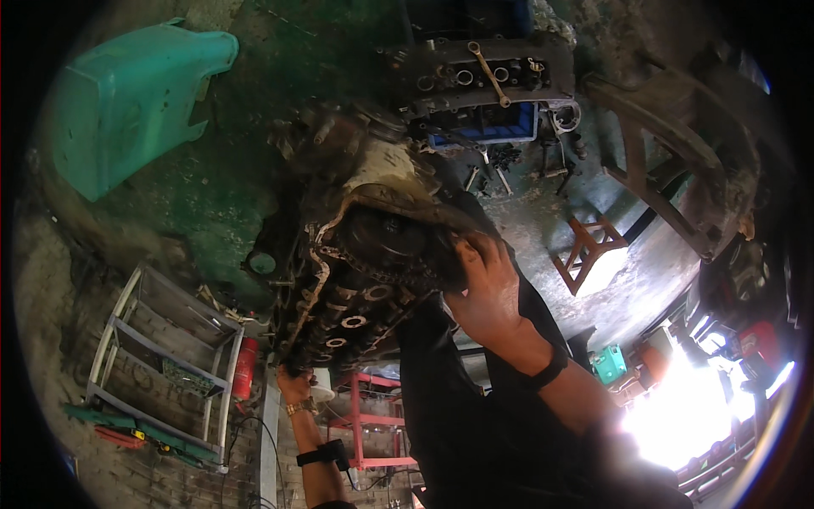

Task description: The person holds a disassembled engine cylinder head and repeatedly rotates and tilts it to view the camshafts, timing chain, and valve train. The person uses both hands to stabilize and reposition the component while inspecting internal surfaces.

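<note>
A dirty, oil-stained engine (pixel 356 288) lies in front of me, its row of openings along the near side and a dark round wheel (pixel 388 233) at its far right end. My right hand (pixel 487 284) is closed over the dark edge beside that wheel, fingers bent and their tips partly hidden. At the engine's near left end, my left hand (pixel 295 386) has its fingers wrapped round the lower corner; the grip is small and dim in the view. Both wrists wear dark bands.
Beyond the engine, a valve cover (pixel 543 72) with a wrench (pixel 490 75) on it sits over a blue crate (pixel 509 127). Loose tools and parts lie on the floor beside it. A small wooden stool (pixel 585 246) stands right, a green plastic chair (pixel 127 102) far left, a metal rack (pixel 161 377) near left.
</note>
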The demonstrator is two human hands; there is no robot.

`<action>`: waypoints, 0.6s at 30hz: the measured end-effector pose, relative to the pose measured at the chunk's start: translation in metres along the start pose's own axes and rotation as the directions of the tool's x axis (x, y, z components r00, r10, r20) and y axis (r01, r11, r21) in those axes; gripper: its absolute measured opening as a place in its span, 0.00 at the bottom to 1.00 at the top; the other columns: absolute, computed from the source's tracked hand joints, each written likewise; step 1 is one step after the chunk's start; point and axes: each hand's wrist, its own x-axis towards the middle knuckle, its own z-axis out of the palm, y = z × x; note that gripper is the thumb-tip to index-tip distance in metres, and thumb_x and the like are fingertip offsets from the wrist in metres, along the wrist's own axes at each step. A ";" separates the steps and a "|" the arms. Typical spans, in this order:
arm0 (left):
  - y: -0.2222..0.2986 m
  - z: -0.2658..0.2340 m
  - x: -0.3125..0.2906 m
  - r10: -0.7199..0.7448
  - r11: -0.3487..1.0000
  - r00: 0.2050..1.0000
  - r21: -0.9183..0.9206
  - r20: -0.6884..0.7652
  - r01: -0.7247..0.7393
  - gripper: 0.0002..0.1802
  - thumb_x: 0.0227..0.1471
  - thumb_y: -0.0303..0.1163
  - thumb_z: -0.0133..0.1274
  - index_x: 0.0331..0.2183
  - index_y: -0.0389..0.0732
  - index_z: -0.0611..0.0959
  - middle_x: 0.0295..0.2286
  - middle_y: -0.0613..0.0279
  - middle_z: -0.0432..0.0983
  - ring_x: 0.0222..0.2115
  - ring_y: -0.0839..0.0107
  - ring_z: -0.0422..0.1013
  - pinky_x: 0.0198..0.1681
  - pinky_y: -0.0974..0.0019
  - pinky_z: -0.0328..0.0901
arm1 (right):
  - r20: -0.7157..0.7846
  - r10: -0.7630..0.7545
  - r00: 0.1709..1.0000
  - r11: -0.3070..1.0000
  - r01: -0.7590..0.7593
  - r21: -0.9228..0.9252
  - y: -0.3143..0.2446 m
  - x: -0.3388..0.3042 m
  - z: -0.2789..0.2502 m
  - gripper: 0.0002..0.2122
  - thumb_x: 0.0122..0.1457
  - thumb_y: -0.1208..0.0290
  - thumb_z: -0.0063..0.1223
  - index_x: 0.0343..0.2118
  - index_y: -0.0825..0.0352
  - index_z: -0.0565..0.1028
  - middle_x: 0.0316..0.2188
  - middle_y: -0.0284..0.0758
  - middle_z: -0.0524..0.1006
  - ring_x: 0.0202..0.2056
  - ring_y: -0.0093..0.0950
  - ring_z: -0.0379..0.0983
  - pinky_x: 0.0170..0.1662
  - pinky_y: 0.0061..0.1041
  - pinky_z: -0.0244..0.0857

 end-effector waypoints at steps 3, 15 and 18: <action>-0.002 -0.003 -0.004 0.053 0.999 0.999 0.007 0.001 -0.053 0.25 0.38 0.07 0.49 0.38 0.42 0.73 0.24 0.61 0.73 0.15 0.70 0.64 0.14 0.65 0.60 | 0.024 -0.001 1.000 1.000 0.001 0.002 0.002 -0.002 -0.001 0.32 0.37 0.78 0.60 0.52 0.66 0.69 0.46 0.46 0.68 0.46 0.50 0.67 0.48 0.43 0.65; -0.012 -0.015 -0.003 -0.067 0.969 0.992 -0.230 0.110 0.091 0.28 0.40 0.06 0.48 0.41 0.47 0.69 0.24 0.64 0.69 0.15 0.69 0.63 0.14 0.64 0.59 | 0.094 -0.010 0.996 1.000 0.009 0.010 -0.019 0.003 -0.017 0.33 0.41 0.75 0.67 0.54 0.70 0.67 0.51 0.48 0.67 0.51 0.50 0.64 0.52 0.44 0.63; -0.013 -0.004 -0.003 -0.012 0.983 1.000 -0.181 0.024 0.016 0.30 0.39 0.04 0.47 0.41 0.46 0.68 0.25 0.62 0.70 0.16 0.69 0.65 0.14 0.64 0.60 | 0.058 -0.077 0.995 0.994 0.072 0.080 -0.033 0.013 -0.017 0.33 0.41 0.73 0.68 0.53 0.71 0.67 0.52 0.49 0.66 0.52 0.51 0.63 0.53 0.45 0.62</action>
